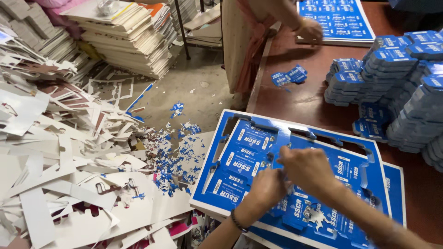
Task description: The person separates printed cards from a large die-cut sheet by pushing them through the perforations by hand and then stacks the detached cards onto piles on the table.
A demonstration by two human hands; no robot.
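On the near edge of the wooden table [295, 99], both hands are down on a blue die-cut printed sheet [240, 161], which lies on top of at least one more sheet like it. The left hand [267, 188] is curled, fingers pinching at a punched piece near the middle; the right hand [308, 169] is bent over pressing just beside it, so neither is spread wide. Looks to me like the popping-out step, and the next bit calls for freeing that piece without tearing its tabs. Counts: two hands, two sheets that I can tell, one co-worker's hand [310, 30] on another blue sheet [337, 18] at the far end. Stacks of punched blue cards [392, 64] on the right, roughly ten, hard to count. White offcuts [69, 152] all over the floor.
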